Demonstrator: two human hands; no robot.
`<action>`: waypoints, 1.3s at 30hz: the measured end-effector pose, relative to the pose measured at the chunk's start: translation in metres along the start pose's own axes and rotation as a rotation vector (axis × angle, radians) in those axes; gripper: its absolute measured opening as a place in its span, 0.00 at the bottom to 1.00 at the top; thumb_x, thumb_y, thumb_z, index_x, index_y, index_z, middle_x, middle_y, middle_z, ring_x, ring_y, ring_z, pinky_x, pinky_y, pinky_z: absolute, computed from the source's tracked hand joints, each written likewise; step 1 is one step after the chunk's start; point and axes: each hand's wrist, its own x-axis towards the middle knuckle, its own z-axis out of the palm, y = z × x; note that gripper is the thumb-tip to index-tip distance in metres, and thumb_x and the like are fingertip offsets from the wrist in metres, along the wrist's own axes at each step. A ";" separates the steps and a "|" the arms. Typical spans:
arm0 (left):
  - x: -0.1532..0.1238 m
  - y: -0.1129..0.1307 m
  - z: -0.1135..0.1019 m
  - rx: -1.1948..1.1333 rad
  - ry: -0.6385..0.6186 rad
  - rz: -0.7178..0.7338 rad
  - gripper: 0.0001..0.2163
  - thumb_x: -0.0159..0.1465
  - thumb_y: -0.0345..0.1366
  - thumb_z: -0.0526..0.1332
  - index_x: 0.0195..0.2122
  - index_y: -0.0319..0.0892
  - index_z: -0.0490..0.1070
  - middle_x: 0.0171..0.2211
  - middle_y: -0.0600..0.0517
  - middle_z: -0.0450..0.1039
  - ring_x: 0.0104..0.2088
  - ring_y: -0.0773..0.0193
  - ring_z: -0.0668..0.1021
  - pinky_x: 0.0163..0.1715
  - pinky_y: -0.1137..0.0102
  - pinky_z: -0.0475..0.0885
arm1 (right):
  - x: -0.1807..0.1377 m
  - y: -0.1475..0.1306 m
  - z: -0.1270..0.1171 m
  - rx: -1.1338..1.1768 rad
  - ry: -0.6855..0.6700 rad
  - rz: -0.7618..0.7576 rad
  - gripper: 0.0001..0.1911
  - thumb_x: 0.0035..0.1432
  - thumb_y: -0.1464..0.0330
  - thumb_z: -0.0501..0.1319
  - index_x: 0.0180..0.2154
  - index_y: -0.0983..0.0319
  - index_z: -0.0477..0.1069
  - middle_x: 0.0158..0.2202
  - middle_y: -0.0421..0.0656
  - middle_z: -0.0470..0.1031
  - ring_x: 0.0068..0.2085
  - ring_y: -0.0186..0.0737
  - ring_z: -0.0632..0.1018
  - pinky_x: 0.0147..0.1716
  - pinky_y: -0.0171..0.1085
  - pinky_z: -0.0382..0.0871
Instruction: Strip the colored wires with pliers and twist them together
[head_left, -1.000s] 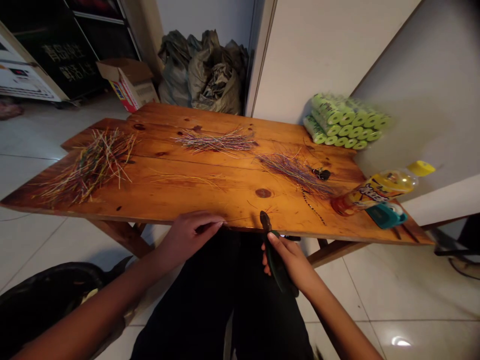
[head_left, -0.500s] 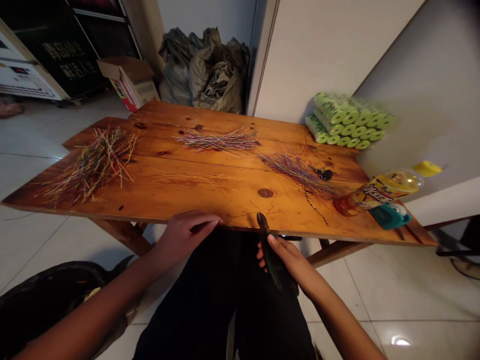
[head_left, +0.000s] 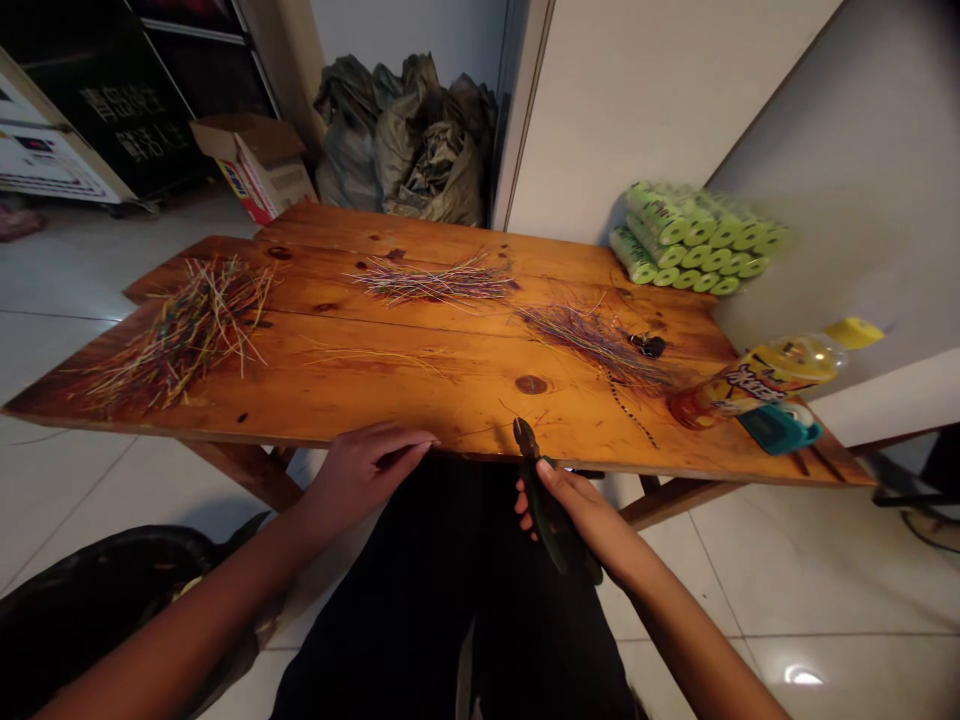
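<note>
At the table's front edge my left hand [head_left: 375, 460] pinches one end of a thin wire [head_left: 476, 433], which runs right toward the pliers' jaws. My right hand [head_left: 574, 505] is wrapped round dark-handled cutting pliers [head_left: 526, 440], jaws pointing up and away over the table edge. Whether the jaws touch the wire I cannot tell. Beyond my hands a few loose yellowish wires [head_left: 375, 355] lie on the wood. Bundles of coloured wires lie farther off: a big one at left [head_left: 206, 330], a bundle at the back [head_left: 435, 280], and a purplish bundle at right [head_left: 592, 345].
The wooden table [head_left: 315, 400] also bears a bottle [head_left: 765, 380], a teal tape dispenser-like object [head_left: 780, 428], a small black object [head_left: 647, 345] and green-wrapped rolls [head_left: 697, 240]. A black bin [head_left: 112, 570] stands at lower left. Sacks [head_left: 409, 150] and a carton [head_left: 255, 165] stand behind.
My left hand has shifted very slightly left with the wire. The pliers in my right hand have moved a little upward; the view has shifted slightly.
</note>
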 end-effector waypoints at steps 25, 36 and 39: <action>-0.003 0.000 -0.004 0.021 0.050 0.018 0.09 0.61 0.37 0.56 0.37 0.44 0.74 0.33 0.54 0.78 0.33 0.67 0.78 0.35 0.74 0.71 | 0.003 -0.005 0.004 -0.009 -0.009 -0.005 0.24 0.53 0.49 0.53 0.32 0.64 0.69 0.26 0.42 0.72 0.24 0.33 0.74 0.24 0.32 0.67; -0.006 -0.003 -0.004 0.036 0.054 0.054 0.08 0.61 0.37 0.55 0.38 0.46 0.74 0.34 0.55 0.77 0.33 0.67 0.77 0.34 0.72 0.71 | 0.005 -0.008 0.008 -0.024 0.024 0.001 0.24 0.53 0.48 0.52 0.31 0.63 0.67 0.24 0.40 0.71 0.23 0.33 0.73 0.23 0.32 0.66; -0.005 -0.006 -0.004 0.050 0.056 0.052 0.08 0.62 0.37 0.55 0.38 0.46 0.73 0.33 0.55 0.77 0.33 0.67 0.77 0.33 0.73 0.70 | 0.006 -0.010 0.011 -0.064 0.051 -0.025 0.24 0.53 0.48 0.52 0.30 0.63 0.65 0.23 0.39 0.69 0.22 0.32 0.72 0.21 0.32 0.65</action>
